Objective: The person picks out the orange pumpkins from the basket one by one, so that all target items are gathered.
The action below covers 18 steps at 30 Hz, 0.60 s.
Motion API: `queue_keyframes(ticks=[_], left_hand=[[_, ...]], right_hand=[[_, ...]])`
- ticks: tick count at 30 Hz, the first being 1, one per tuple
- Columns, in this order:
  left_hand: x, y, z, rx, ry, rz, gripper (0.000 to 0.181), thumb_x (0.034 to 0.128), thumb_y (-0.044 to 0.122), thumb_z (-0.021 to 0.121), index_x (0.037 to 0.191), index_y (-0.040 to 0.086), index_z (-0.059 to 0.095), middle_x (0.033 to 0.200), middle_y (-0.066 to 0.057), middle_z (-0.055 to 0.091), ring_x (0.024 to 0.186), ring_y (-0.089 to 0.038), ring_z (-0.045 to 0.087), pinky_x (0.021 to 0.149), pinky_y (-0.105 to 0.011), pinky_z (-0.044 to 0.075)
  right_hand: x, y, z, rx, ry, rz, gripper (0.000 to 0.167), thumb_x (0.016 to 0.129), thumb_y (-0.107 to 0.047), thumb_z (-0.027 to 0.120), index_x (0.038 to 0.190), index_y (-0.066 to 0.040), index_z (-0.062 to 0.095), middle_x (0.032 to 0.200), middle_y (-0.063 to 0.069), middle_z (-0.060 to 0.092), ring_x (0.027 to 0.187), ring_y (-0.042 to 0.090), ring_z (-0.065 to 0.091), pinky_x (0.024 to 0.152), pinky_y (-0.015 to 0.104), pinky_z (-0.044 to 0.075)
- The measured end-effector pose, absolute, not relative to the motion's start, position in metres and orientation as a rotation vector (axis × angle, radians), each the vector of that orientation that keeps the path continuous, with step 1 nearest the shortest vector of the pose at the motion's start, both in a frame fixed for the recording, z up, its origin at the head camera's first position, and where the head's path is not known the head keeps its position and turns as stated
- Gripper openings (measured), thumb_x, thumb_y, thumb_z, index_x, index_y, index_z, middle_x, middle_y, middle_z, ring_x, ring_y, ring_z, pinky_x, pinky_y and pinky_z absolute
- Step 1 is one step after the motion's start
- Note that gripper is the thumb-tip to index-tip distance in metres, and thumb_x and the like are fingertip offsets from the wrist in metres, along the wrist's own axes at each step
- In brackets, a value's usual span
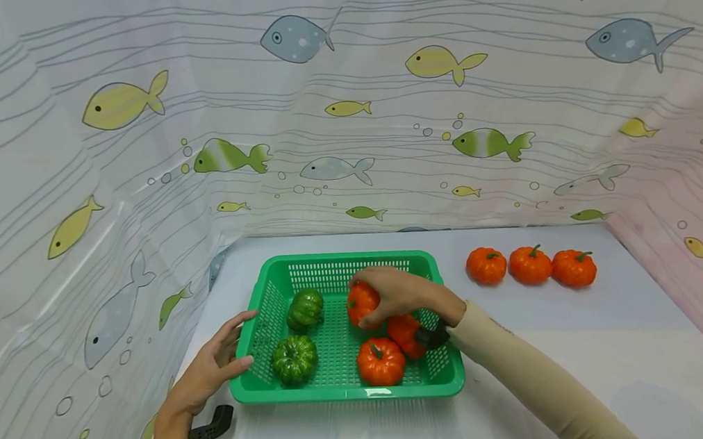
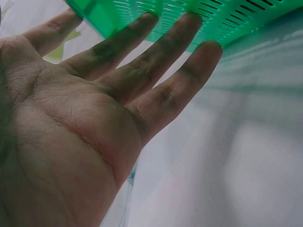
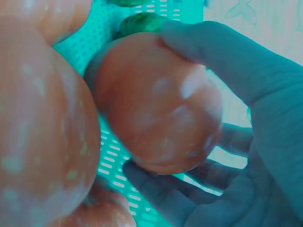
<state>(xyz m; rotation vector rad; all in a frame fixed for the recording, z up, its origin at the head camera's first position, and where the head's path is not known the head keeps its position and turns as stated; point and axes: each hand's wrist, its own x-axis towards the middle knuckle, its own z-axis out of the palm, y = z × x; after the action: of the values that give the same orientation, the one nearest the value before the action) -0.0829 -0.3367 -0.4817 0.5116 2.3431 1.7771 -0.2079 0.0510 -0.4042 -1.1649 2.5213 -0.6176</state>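
Note:
My right hand (image 1: 395, 292) grips a small orange pumpkin (image 1: 362, 305) inside the green plastic basket (image 1: 348, 394). In the right wrist view, thumb and fingers curl round the held pumpkin (image 3: 156, 104). Two more orange pumpkins, one at the front (image 1: 381, 363) and one partly under my wrist (image 1: 404, 337), sit in the basket's right half. On its left side lie two green pumpkins, one behind (image 1: 305, 311) and one in front (image 1: 294, 360). My left hand (image 1: 207, 368) is at the basket's left rim; its extended fingertips touch the outer wall (image 2: 170, 23) in the left wrist view.
Three orange pumpkins stand in a row on the white table right of the basket: left (image 1: 486, 266), middle (image 1: 530, 265) and right (image 1: 574, 268). A fish-patterned curtain (image 1: 385, 175) encloses the table at the back and sides.

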Motion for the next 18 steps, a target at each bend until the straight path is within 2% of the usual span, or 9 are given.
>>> queue_keyframes(ticks=[2,4,8,14,18], left_hand=[[-0.084,-0.337,-0.482,0.515,2.341,1.779,0.073,0.1027,0.002,0.058,0.165,0.021,0.025,0.167,-0.023,0.016,0.139,0.003,0.037,0.100,-0.022,0.045],[-0.084,-0.337,-0.482,0.519,2.339,1.781,0.073,0.1027,0.001,0.058,0.165,0.021,0.025,0.167,-0.024,0.016,0.136,0.007,0.038,0.099,-0.022,0.046],[-0.085,-0.337,-0.483,0.524,2.328,1.794,0.073,0.1025,0.001,0.057,0.165,0.021,0.024,0.165,-0.026,0.019,0.135,0.005,0.042,0.098,-0.025,0.048],[-0.086,-0.337,-0.484,0.533,2.312,1.808,0.073,0.1025,0.000,0.056,0.165,0.020,0.024,0.162,-0.028,0.024,0.134,0.001,0.047,0.097,-0.029,0.051],[-0.086,-0.337,-0.485,0.527,2.319,1.799,0.073,0.1026,0.000,0.056,0.165,0.020,0.024,0.164,-0.028,0.020,0.134,0.004,0.044,0.097,-0.026,0.049]], right_hand=[[-0.207,0.055,-0.402,-1.171,2.526,-0.654,0.066,0.087,-0.038,0.084,0.143,-0.017,0.057,0.132,0.004,0.058,0.107,0.018,0.058,0.082,0.031,0.055],[-0.206,0.059,-0.399,-1.180,2.539,-0.684,0.067,0.088,-0.040,0.082,0.146,-0.020,0.056,0.135,0.005,0.056,0.108,0.018,0.057,0.082,0.032,0.055],[-0.201,0.068,-0.394,-1.164,2.575,-0.733,0.064,0.087,-0.044,0.082,0.143,-0.024,0.058,0.134,0.005,0.055,0.106,0.018,0.058,0.081,0.031,0.056],[-0.197,0.082,-0.390,-1.113,2.612,-0.854,0.064,0.084,-0.045,0.085,0.137,-0.016,0.062,0.133,0.002,0.058,0.104,0.017,0.059,0.079,0.030,0.056],[-0.195,0.093,-0.388,-1.115,2.615,-0.932,0.066,0.084,-0.043,0.086,0.137,-0.013,0.061,0.130,-0.001,0.061,0.104,0.016,0.060,0.079,0.030,0.057]])
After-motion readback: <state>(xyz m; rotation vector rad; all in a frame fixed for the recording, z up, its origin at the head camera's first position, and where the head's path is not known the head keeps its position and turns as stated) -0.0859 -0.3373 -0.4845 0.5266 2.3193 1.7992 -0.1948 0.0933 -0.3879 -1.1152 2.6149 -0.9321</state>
